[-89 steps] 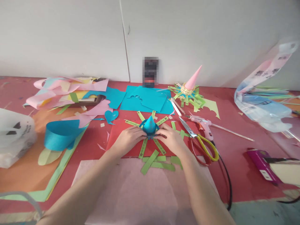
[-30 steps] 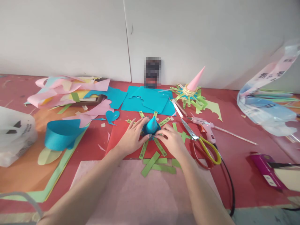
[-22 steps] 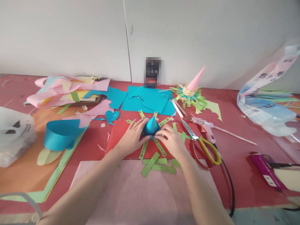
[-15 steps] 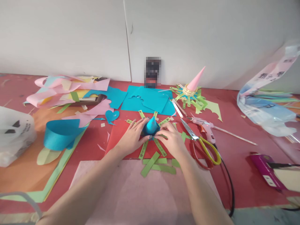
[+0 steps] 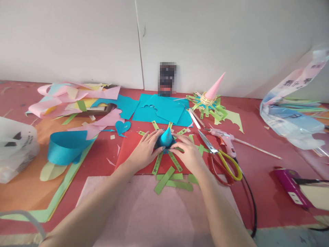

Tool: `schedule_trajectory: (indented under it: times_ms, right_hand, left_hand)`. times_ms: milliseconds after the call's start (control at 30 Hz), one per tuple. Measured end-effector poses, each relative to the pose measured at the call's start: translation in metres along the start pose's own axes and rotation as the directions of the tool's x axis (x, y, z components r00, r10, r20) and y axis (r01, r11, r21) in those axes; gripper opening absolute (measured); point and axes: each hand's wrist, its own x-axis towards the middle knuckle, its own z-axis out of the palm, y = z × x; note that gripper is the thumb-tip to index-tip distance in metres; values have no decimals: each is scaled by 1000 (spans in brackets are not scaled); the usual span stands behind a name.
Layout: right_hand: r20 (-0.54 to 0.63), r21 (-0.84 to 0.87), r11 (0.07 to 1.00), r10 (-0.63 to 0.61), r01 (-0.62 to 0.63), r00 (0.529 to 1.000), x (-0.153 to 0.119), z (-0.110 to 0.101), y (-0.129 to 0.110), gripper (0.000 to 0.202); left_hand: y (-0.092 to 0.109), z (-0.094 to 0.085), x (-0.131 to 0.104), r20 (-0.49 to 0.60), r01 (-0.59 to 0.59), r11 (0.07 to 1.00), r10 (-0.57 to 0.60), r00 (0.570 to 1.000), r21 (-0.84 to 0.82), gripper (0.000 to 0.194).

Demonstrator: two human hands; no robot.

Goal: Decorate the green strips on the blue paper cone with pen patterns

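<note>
A small blue paper cone (image 5: 166, 138) stands upright on a red sheet (image 5: 136, 152), with a darker blue band about its base. Printed green paper strips (image 5: 175, 161) fan out from under it. From the left, my left hand (image 5: 147, 147) curves round the base, thumb in front and fingers behind. On the other side, the fingers of my right hand (image 5: 186, 149) are bent and press at the right and front of the base. Both hands hold the cone; their fingers partly hide the band. Plain green strips (image 5: 166, 180) lie in front.
Right of my hands lie scissors (image 5: 223, 161) and a pink glue gun (image 5: 223, 137) with a cord. A pink paper cone (image 5: 214, 89) on green strips stands behind. Leftward are a blue paper loop (image 5: 64, 147), a blue heart (image 5: 122, 128) and a white plastic bag (image 5: 17, 147).
The fingers of my right hand have shifted slightly at the cone's base, and my left thumb has edged a little. The cone stays in place.
</note>
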Motion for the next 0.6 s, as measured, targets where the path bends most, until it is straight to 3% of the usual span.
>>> schedule_trajectory:
  times_ms: [467,600]
  right_hand:
    - [-5,-4,1000,-18,18,1000,0,0,1,5]
    - [-7,0,999,-35,35,999,1,0,1,6]
  left_hand:
    - [0,1,0,-14,4,1000,-4,1000,6,57]
    - [2,-2,0,-61,-18,1000,17,998,-16,58]
